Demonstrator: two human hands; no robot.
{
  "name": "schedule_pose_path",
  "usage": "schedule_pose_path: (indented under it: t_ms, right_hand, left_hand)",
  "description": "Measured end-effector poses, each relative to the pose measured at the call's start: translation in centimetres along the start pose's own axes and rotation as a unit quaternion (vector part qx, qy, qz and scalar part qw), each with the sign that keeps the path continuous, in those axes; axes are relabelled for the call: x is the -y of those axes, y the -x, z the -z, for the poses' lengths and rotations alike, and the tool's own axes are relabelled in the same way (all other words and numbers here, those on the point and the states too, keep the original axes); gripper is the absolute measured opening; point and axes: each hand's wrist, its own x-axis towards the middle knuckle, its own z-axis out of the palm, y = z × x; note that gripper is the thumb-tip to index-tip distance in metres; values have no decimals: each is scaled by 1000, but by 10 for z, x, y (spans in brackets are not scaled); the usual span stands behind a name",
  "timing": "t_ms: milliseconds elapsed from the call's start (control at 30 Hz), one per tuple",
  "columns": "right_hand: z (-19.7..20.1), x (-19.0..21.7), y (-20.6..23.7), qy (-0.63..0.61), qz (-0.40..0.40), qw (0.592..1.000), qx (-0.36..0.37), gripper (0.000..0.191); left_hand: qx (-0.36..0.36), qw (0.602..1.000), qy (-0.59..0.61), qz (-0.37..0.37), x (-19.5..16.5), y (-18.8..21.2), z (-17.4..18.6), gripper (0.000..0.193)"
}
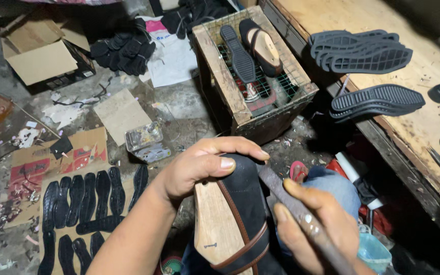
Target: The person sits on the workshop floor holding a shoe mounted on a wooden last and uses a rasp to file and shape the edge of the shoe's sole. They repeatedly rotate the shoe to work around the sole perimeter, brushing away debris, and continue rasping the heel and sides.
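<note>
Fingers of my left hand (199, 170) clamp the dark shoe upper (245, 214) at lower centre; my right hand (317, 229) grips a metal tool (294, 211).

**Bare forearms, blue denim at the knee**

Both arms are uncovered, with no sleeves, gloves, rings or watch in sight. The left hand (199, 170) and right hand (317, 229) show short, pale nails. Below them, a knee in faded blue denim trousers (332, 186) shows.

Tool (301, 219) tip hidden, perhaps behind shoe (243, 214); handle cut off.
</note>
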Motion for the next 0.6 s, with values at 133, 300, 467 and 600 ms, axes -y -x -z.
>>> schedule_pose_path:
  t_ms: [133,300,467,600]
  right_hand:
    - [-5,8,13,48,64,995,-64,35]
    - [1,2,3,13,38,999,-8,41]
    - [-19,8,3,46,48,979,-193,28]
    - [-10,17,5,43,80,993,-69,29]
  left_hand:
    - [-22,999,19,-21,0,4,2,52]
    - [-5,1000,10,-19,3,0,0,53]
    - [-5,999,35,11,-5,1,1,56]
    - [-7,999,41,4,-10,-5,0,58]
